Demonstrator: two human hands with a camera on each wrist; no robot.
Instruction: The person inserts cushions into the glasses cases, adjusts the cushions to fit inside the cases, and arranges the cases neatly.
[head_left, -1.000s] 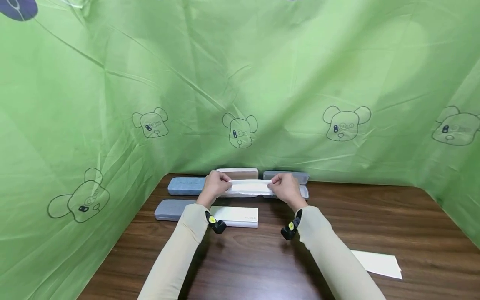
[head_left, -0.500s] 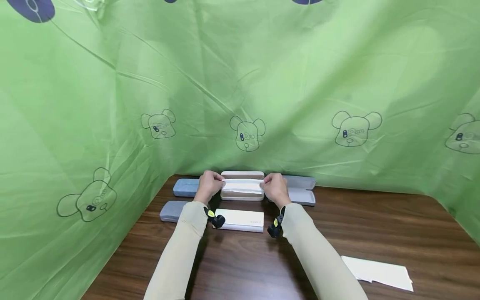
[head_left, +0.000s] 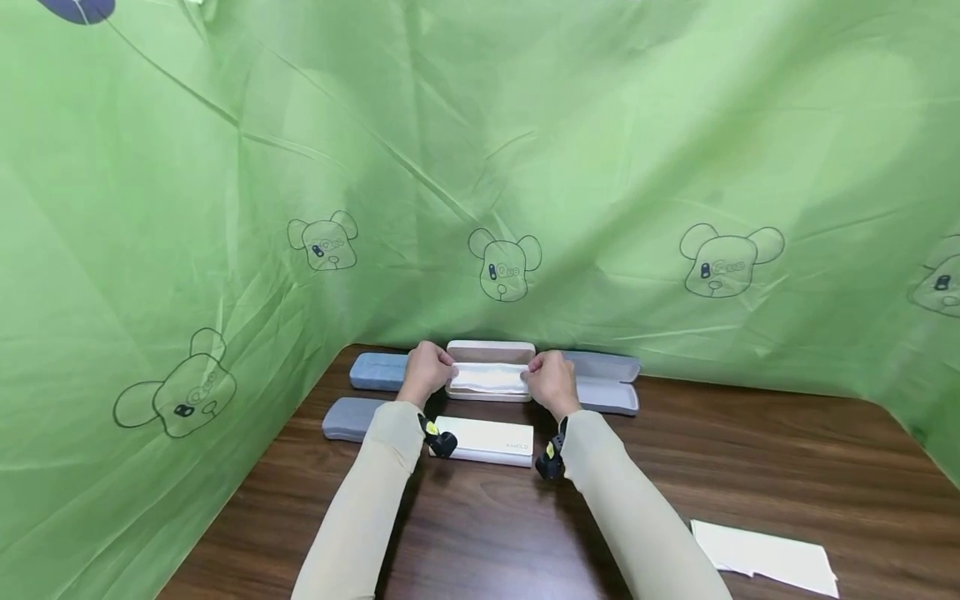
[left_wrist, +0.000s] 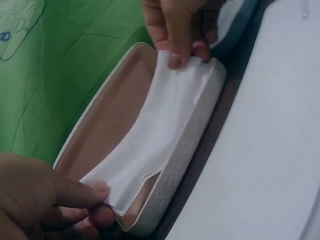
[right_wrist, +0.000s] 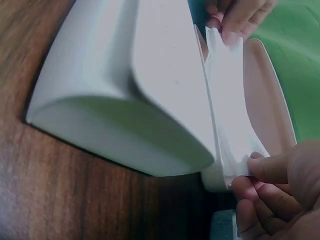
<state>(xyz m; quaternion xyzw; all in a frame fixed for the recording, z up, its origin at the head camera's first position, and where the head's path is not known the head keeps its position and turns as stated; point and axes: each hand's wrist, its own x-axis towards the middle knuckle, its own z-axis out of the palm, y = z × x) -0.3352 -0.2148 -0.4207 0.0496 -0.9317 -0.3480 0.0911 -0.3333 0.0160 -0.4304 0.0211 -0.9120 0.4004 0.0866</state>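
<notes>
My left hand [head_left: 426, 371] pinches the left end of a folded white tissue [head_left: 489, 377], thumb on top in the left wrist view. The right end is pinched by my right hand [head_left: 552, 382] in the same way. Between the hands the tissue [left_wrist: 150, 135] spans the lower half of an open white glasses case [head_left: 491, 343] with a pinkish-brown lining [left_wrist: 117, 117]. It sags slightly along the near wall, partly inside the rim. Just in front of my wrists lies a closed white glasses case [head_left: 487, 439] with faint lettering on its flap.
A blue case [head_left: 377, 372] and a grey-blue case [head_left: 348, 418] lie closed at the left. An open grey case [head_left: 607, 396] stands right of my right hand. Another folded white sheet [head_left: 768, 554] lies at the table's right front. Green fabric [head_left: 600, 167] hangs behind the table.
Both hands have brought the tissue from above and between the cases to over the open white case, then lowered it into the lower half. The view has shifted slightly.
</notes>
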